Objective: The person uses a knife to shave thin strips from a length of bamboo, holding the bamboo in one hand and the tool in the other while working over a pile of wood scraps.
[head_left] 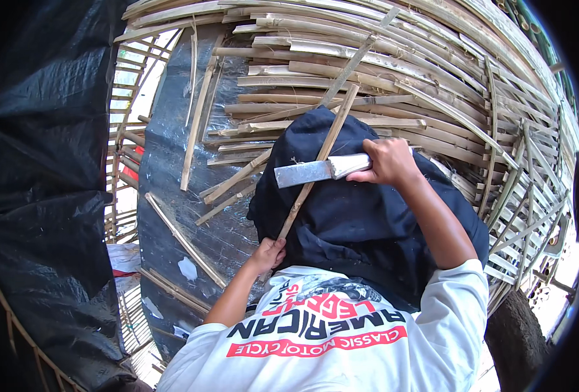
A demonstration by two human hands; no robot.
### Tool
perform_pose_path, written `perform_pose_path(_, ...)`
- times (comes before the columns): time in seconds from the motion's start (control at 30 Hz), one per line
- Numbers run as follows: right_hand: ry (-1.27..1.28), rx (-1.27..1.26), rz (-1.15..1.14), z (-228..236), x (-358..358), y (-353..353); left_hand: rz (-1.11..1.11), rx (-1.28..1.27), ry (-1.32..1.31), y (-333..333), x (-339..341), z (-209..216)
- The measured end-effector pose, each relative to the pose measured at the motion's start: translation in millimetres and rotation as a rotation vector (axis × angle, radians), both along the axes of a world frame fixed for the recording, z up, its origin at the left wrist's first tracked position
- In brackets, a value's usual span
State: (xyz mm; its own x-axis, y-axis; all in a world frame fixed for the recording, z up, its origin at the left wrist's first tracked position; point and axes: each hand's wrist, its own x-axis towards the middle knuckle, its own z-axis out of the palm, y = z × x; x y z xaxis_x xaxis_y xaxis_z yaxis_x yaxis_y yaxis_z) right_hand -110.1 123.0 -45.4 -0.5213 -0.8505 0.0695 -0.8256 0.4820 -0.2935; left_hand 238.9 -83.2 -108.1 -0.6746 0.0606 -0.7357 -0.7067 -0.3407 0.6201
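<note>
A narrow bamboo strip slants across the dark cloth over my lap. Its lower end is gripped in my left hand, near my shirt; its upper end points away from me. My right hand is closed around the pale wrapped handle of a knife with a broad, blunt-ended metal blade. The blade lies across the strip, level with the middle of the cloth, and hides a short piece of it. Whether the blade cuts into the strip cannot be told.
Many split bamboo strips lie stacked beyond my lap. Loose strips rest on a dark sheet at my left. A black plastic sheet hangs at the far left, and a bamboo lattice stands on the right.
</note>
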Motion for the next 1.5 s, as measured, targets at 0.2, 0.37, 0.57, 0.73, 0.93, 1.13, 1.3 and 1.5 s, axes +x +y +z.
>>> perform_pose_path(0.2, 0.013, 0.058, -0.881, 68, -145, 96, -0.039, -0.082, 0.047, 1, 1, 0)
perform_pose_path(0.37, -0.057, -0.082, -0.727, 98, -53, 98, -0.029, -0.239, 0.049, 12, -10, 18)
perform_pose_path(0.57, -0.172, 0.116, -0.212, 57, 26, 14, -0.055, -0.400, 0.128, 20, -4, 24)
perform_pose_path(0.73, -0.091, 0.050, -0.096, 9, -4, 11, 0.025, -0.472, 0.135, 28, -4, 21)
perform_pose_path(0.93, 0.009, -0.028, -0.020, 3, -37, -1, 0.011, -0.471, 0.104, 25, -8, 21)
perform_pose_path(1.13, 0.022, -0.036, -0.512, 25, -65, 12, 0.109, -0.442, 0.117, 32, 1, 18)
perform_pose_path(1.3, 0.110, -0.008, -0.888, 123, -120, 121, 0.050, -0.396, 0.184, 28, -6, 15)
perform_pose_path(1.5, 0.018, -0.034, -0.377, 105, -4, 35, 0.065, -0.417, 0.163, 27, -2, 16)
